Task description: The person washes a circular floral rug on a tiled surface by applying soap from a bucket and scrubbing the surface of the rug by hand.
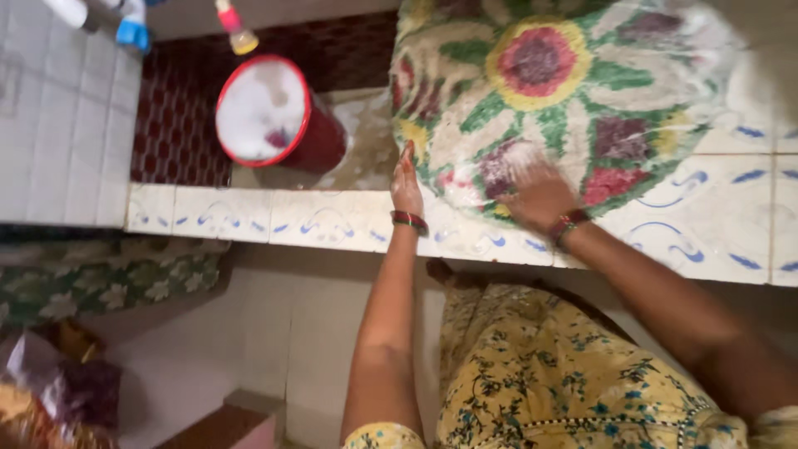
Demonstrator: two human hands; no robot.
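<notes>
A round flower-patterned mat (pixel 565 83) in green, yellow, red and cream lies soapy on a tiled ledge (pixel 332 220). My left hand (pixel 406 185) rests edge-on against the mat's left rim, fingers straight and together. My right hand (pixel 536 193) presses flat on the mat's near part, blurred by motion, amid white foam. Both wrists carry red and green bangles. Neither hand grips anything.
A red bucket (pixel 278 116) with foamy water stands left of the mat on a dark red patterned floor (pixel 179 125). Bottles (pixel 133 29) stand at the top left by white wall tiles. A floral cloth (pixel 108 278) lies at lower left. My yellow floral dress fills the bottom.
</notes>
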